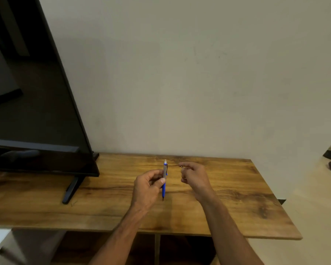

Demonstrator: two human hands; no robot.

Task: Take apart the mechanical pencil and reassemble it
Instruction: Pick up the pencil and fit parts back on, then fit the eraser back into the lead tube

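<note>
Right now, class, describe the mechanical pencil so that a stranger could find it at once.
Start at the wooden table against the pale wall, right of the black TV. Above its middle, the left hand holds the mechanical pencil upright, tip down. It is the only blue thing there, with a grey upper part and white top.

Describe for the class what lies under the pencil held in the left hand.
Under the pencil, held upright in the left hand, lies bare wooden table; nothing rests there. The hand covers a patch of the tabletop beside it, so that patch cannot be seen.
</note>
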